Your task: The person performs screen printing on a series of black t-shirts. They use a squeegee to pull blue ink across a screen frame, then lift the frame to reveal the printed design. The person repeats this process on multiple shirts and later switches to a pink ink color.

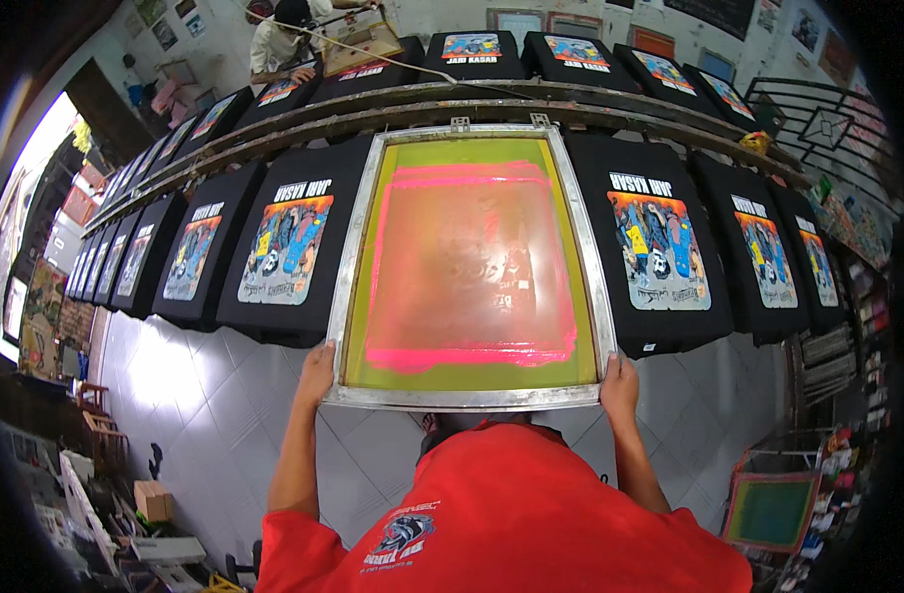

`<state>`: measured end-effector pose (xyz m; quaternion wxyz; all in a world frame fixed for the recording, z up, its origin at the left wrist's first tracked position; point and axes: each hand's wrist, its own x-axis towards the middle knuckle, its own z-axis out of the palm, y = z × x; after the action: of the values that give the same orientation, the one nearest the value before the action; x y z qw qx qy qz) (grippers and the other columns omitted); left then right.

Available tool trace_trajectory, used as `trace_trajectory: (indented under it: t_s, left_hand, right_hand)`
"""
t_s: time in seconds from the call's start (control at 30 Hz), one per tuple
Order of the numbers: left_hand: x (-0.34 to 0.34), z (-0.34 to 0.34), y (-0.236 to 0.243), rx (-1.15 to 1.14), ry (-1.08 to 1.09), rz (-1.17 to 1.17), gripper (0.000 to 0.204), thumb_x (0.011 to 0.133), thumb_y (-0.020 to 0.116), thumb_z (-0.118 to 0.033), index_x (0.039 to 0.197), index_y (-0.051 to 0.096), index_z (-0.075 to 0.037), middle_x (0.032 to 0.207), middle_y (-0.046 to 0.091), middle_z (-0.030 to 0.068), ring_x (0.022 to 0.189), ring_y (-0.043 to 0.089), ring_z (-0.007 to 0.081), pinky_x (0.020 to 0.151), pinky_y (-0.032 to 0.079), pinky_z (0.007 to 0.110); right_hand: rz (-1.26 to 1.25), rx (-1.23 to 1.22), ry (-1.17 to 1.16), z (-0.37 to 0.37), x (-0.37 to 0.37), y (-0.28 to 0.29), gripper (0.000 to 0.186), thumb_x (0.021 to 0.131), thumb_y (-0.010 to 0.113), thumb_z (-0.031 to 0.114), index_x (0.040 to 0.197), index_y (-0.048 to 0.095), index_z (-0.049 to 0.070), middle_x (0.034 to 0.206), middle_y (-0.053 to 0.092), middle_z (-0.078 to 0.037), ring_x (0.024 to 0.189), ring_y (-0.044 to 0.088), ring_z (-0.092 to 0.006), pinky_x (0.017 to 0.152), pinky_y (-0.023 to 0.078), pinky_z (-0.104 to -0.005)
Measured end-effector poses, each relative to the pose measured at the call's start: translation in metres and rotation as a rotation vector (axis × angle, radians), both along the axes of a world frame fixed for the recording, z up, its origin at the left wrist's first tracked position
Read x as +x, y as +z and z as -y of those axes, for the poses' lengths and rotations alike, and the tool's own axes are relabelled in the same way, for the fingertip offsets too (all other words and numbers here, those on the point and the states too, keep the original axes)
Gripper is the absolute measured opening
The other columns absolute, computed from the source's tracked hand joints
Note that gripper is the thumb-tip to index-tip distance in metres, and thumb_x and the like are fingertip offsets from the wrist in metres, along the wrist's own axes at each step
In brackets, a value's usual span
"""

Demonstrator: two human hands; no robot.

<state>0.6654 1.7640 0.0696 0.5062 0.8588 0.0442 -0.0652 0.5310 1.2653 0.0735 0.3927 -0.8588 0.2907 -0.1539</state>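
Note:
A large screen-printing frame (472, 397) with a metal rim lies in front of me, its far edge against the rail. Its mesh is yellow-green, with a pinkish middle bordered by bright pink tape or ink. My left hand (316, 373) grips the near left corner, and my right hand (619, 384) grips the near right corner. Whatever lies beneath the screen is mostly hidden. Black printed T-shirts flank it: one on the left (286, 242) and one on the right (659, 247), each bearing a colourful picture.
Wooden rails (303, 130) run behind the screen, with more black shirts (472, 54) on boards beyond. A co-worker (286, 40) stands at the far left holding another screen (365, 40). At the lower right leans a green screen (771, 509); a cardboard box (153, 501) sits on the tiled floor.

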Motion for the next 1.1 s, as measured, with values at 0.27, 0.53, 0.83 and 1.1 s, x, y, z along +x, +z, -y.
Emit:
trace_trajectory:
  t_s: [0.27,0.53,0.83,1.1]
  left_hand:
    - [0.07,-0.035,-0.023,-0.071,-0.111,0.008,0.045,0.1,0.039,-0.033,0.094,0.06,0.007,0.084,0.062,0.0063,0.079,0.055,0.0133,0.075,0.044,0.03]
    - [0.084,-0.034,-0.036,0.037,-0.152,-0.004,0.045,0.101,0.036,-0.031,0.089,0.06,0.006,0.078,0.06,0.0081,0.076,0.054,0.0147,0.072,0.044,0.034]
    - [0.071,-0.008,-0.021,0.031,-0.09,0.04,0.041,0.099,0.04,-0.029,0.09,0.057,0.008,0.077,0.059,0.0191,0.073,0.055,0.0266,0.072,0.043,0.037]
    - [0.076,-0.011,-0.059,0.111,-0.076,0.119,0.043,0.099,0.04,-0.033,0.09,0.056,0.006,0.079,0.059,0.0226,0.075,0.057,0.034,0.072,0.044,0.04]
  right_hand:
    - [0.024,-0.13,-0.053,-0.029,0.029,-0.009,0.039,0.095,0.042,0.028,0.086,0.059,-0.006,0.085,0.059,-0.03,0.082,0.056,-0.0483,0.071,0.042,-0.0498]
    - [0.03,-0.075,-0.106,-0.024,0.043,-0.016,0.038,0.094,0.043,0.029,0.088,0.061,-0.004,0.088,0.06,-0.029,0.085,0.057,-0.0458,0.073,0.043,-0.0477]
    - [-0.015,0.005,-0.087,-0.007,0.039,-0.016,0.041,0.095,0.041,0.028,0.099,0.061,-0.007,0.091,0.062,-0.029,0.088,0.06,-0.0425,0.077,0.045,-0.0418]
    - [-0.058,0.035,-0.082,-0.005,0.039,-0.048,0.043,0.096,0.042,0.03,0.106,0.06,-0.007,0.104,0.062,-0.027,0.099,0.058,-0.0407,0.086,0.043,-0.0397]
